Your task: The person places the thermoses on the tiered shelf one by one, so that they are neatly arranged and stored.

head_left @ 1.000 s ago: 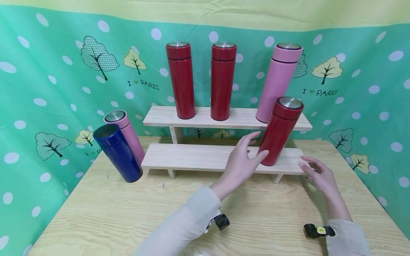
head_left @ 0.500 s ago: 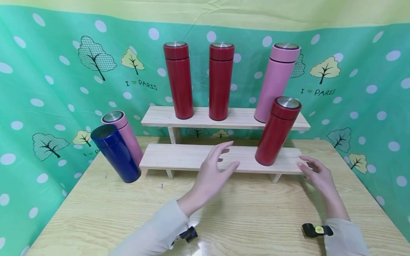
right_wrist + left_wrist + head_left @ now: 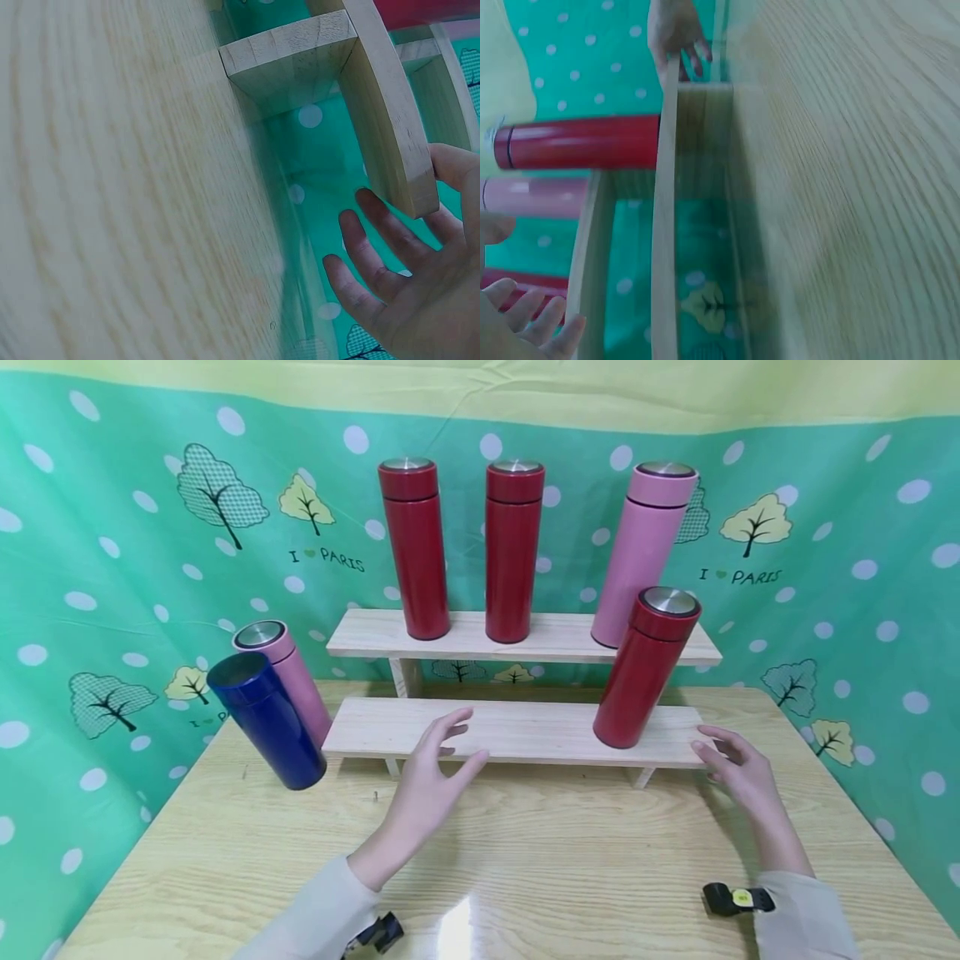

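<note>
In the head view, your left hand (image 3: 423, 777) has moved away from the front red bottle (image 3: 645, 668), which it was right beside a second ago. It is now before the left half of the lower shelf (image 3: 525, 727), thumb and fingers apart, holding nothing. Your right hand (image 3: 738, 772) stays at that shelf's right end, fingers loosely bent. The front red bottle stands where it was, toward the right of the lower shelf. The upper shelf (image 3: 467, 627) bears two other red bottles (image 3: 415, 552) and a pink bottle (image 3: 645, 556), unchanged. At your left, a blue bottle (image 3: 266, 718) stands on the counter (image 3: 570, 852), partly hiding a second pink bottle (image 3: 303, 681). The counter is pale, wood-grained, with a bright reflection near your left sleeve (image 3: 315, 910). Behind hangs a green cloth (image 3: 847, 610) with white dots, printed trees and "I PARIS" lettering, yellow along the top.

In your left-wrist view, your left fingers are spread in the lower corner, clear of the front red bottle; your right hand shows at the shelf's far end.

In your right-wrist view, your right fingers spread about the lower shelf's end, three below the board; how firmly they touch it, you cannot tell. Counter grain fills the left side.
</note>
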Demonstrator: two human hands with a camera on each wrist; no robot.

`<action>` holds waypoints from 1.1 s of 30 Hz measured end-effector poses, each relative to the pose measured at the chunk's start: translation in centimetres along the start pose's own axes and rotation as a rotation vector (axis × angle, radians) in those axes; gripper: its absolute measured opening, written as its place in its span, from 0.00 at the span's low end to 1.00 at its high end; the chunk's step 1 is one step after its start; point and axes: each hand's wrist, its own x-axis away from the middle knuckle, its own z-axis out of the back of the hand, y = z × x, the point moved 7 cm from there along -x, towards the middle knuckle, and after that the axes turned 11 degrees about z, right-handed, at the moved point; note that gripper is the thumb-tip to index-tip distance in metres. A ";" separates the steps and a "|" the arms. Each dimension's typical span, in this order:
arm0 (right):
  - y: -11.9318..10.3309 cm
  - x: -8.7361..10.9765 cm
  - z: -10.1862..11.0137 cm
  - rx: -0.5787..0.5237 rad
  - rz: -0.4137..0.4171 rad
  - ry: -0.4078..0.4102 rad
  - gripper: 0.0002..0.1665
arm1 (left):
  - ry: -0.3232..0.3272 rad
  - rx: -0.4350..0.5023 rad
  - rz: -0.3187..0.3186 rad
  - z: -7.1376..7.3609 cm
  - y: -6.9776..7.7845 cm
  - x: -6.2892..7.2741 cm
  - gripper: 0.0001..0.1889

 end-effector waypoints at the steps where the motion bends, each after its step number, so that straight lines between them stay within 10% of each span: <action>1: 0.0 0.0 0.0 -0.003 0.000 0.000 0.38 | 0.007 0.004 0.016 0.5 -0.3 0.0 0.30; 19: -0.1 0.0 0.0 -0.012 -0.002 0.007 0.37 | 0.150 0.133 0.097 8.5 -3.2 2.2 0.27; 33: -0.2 0.0 0.0 0.002 0.008 -0.003 0.39 | 0.277 -0.011 0.223 13.1 -7.3 4.9 0.28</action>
